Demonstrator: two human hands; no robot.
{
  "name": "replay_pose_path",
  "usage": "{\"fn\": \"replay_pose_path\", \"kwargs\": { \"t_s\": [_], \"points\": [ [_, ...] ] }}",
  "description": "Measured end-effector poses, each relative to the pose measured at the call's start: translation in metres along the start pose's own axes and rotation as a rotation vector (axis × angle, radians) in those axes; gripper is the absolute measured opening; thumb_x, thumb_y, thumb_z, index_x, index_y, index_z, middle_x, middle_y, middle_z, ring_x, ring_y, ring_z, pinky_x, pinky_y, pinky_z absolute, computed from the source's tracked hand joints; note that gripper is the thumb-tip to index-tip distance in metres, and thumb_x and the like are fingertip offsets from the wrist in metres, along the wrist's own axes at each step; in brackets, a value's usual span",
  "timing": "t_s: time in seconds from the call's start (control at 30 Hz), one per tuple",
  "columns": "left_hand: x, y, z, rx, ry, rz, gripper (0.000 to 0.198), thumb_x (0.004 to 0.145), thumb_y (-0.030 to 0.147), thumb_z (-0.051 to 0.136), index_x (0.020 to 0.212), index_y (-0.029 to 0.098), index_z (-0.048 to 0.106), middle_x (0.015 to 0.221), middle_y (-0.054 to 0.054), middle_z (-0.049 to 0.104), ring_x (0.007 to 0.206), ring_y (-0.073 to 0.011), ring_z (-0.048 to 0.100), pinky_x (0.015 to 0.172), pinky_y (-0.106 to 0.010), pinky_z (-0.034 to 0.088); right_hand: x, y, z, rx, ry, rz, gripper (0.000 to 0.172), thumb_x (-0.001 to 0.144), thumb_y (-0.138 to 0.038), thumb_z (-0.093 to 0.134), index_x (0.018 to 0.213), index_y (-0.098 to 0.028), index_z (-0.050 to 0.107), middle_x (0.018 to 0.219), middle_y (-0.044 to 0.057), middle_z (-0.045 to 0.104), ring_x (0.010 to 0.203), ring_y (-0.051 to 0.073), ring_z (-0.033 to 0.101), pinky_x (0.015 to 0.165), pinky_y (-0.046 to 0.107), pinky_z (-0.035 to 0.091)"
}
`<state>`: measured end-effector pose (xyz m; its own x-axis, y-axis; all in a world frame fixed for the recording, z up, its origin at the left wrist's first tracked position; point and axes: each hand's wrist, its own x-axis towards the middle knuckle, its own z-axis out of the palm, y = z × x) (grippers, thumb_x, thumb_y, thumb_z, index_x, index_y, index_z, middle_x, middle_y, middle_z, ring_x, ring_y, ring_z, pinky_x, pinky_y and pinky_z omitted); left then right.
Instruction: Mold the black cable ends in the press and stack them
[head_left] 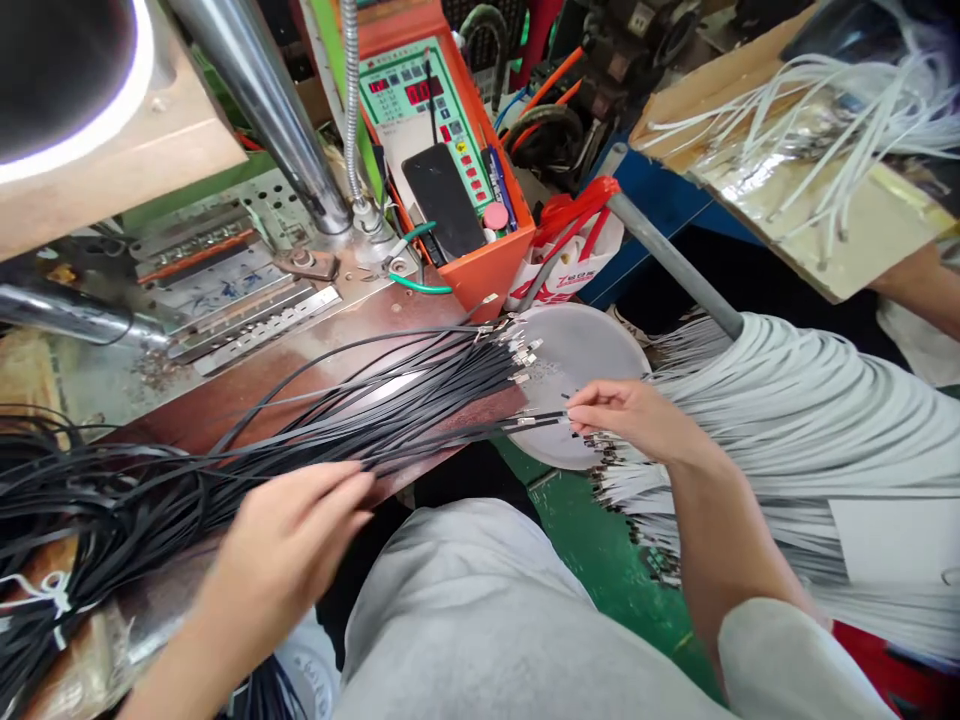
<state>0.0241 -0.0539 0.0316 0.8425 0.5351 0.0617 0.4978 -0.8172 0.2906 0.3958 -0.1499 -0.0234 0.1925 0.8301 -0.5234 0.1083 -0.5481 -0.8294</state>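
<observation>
A bundle of thin black cables (420,385) lies along the metal worktable, their small silvery end connectors (525,355) gathered at the right edge. My right hand (630,415) pinches the end of a black cable (544,417) between thumb and fingers, above a pale round basin (577,350). Over the near side of the bundle is my left hand (300,530), slightly blurred, its fingers stretched toward the right. Whether those fingertips touch the cables, I cannot tell.
A press with steel columns (270,100) and a die (225,280) stands at left. Behind are an orange control box (495,265) and a phone (442,200). White cables (840,400) hang over a grey bar (675,250) at right. Another person's arm (919,285) is beside a cardboard box (810,230).
</observation>
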Motion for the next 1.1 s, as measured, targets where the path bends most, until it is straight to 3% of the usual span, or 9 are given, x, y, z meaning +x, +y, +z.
{"fn": "replay_pose_path", "kwargs": {
  "t_s": [0.2, 0.33, 0.43, 0.57, 0.63, 0.77, 0.9, 0.97, 1.1],
  "points": [
    [0.057, -0.008, 0.032, -0.016, -0.094, 0.065, 0.029, 0.088, 0.012, 0.042, 0.112, 0.020, 0.056, 0.107, -0.007, 0.063, 0.097, -0.0189, 0.058, 0.084, -0.031, 0.046, -0.003, 0.003, 0.001, 0.000, 0.041, -0.009, 0.029, 0.067, -0.044, 0.072, 0.079, -0.018, 0.066, 0.067, 0.003, 0.066, 0.063, 0.013, 0.062, 0.063, 0.026, 0.051],
    [0.076, -0.023, 0.016, -0.086, 0.244, -0.133, 0.023, 0.090, 0.019, 0.045, 0.110, 0.018, 0.056, 0.105, -0.007, 0.062, 0.099, -0.0178, 0.057, 0.089, -0.030, 0.044, -0.007, -0.002, 0.003, -0.014, 0.026, 0.014, 0.031, 0.067, -0.045, 0.072, 0.081, -0.019, 0.066, 0.069, 0.002, 0.067, 0.065, 0.014, 0.062, 0.065, 0.025, 0.051],
    [0.077, -0.009, 0.010, 0.078, 0.387, -0.181, 0.028, 0.086, 0.025, 0.053, 0.114, 0.018, 0.055, 0.118, -0.012, 0.055, 0.112, -0.0256, 0.049, 0.093, -0.039, 0.039, -0.014, -0.011, 0.002, -0.012, 0.044, 0.003, 0.031, 0.066, -0.044, 0.073, 0.081, -0.018, 0.065, 0.067, 0.001, 0.067, 0.064, 0.013, 0.062, 0.064, 0.024, 0.049],
    [0.072, 0.024, 0.027, -0.018, 0.064, 0.035, 0.031, 0.089, 0.032, 0.052, 0.116, 0.017, 0.051, 0.116, -0.010, 0.057, 0.105, -0.0212, 0.052, 0.085, -0.034, 0.041, -0.019, -0.021, 0.002, 0.013, 0.083, -0.103, 0.027, 0.066, -0.040, 0.074, 0.080, -0.018, 0.066, 0.063, 0.001, 0.065, 0.061, 0.013, 0.061, 0.060, 0.023, 0.048],
    [0.073, 0.035, 0.040, -0.035, -0.014, 0.057, 0.031, 0.089, 0.030, 0.051, 0.117, 0.016, 0.049, 0.112, -0.008, 0.060, 0.099, -0.0193, 0.054, 0.081, -0.032, 0.040, -0.019, -0.021, 0.002, 0.051, 0.072, -0.146, 0.024, 0.066, -0.037, 0.075, 0.080, -0.019, 0.066, 0.063, 0.001, 0.065, 0.059, 0.012, 0.061, 0.058, 0.022, 0.047],
    [0.079, 0.046, 0.058, 0.029, 0.170, 0.044, 0.023, 0.090, 0.022, 0.048, 0.112, 0.017, 0.052, 0.114, -0.006, 0.060, 0.102, -0.0202, 0.051, 0.085, -0.034, 0.035, -0.018, -0.019, 0.005, 0.226, -0.090, -0.242, 0.019, 0.064, -0.030, 0.078, 0.074, -0.020, 0.067, 0.071, 0.001, 0.066, 0.054, 0.011, 0.059, 0.051, 0.022, 0.048],
    [0.084, 0.051, 0.061, -0.107, 0.243, 0.069, 0.012, 0.090, 0.014, 0.044, 0.096, 0.016, 0.055, 0.106, -0.005, 0.062, 0.099, -0.0184, 0.052, 0.083, -0.033, 0.033, -0.012, -0.027, 0.025, 0.413, -0.237, -0.401, 0.031, 0.072, -0.050, 0.067, 0.089, -0.024, 0.067, 0.078, 0.002, 0.065, 0.058, 0.013, 0.061, 0.049, 0.025, 0.051],
    [0.083, 0.051, 0.062, -0.205, 0.236, 0.079, 0.015, 0.088, 0.009, 0.040, 0.093, 0.015, 0.053, 0.096, -0.005, 0.063, 0.091, -0.0171, 0.054, 0.080, -0.033, 0.033, -0.003, -0.032, 0.043, 0.284, -0.172, -0.498, 0.032, 0.083, -0.050, 0.054, 0.103, -0.027, 0.062, 0.091, 0.004, 0.066, 0.071, 0.014, 0.063, 0.062, 0.030, 0.054],
    [0.066, 0.050, 0.064, -0.491, 0.325, 0.112, 0.020, 0.089, 0.012, 0.034, 0.095, 0.015, 0.053, 0.083, -0.005, 0.061, 0.079, -0.0156, 0.055, 0.074, -0.032, 0.039, 0.025, -0.028, 0.083, -0.407, -0.094, -0.872, 0.019, 0.088, -0.027, 0.051, 0.102, -0.021, 0.063, 0.105, 0.006, 0.062, 0.096, 0.017, 0.056, 0.085, 0.034, 0.046]
  ]
}}
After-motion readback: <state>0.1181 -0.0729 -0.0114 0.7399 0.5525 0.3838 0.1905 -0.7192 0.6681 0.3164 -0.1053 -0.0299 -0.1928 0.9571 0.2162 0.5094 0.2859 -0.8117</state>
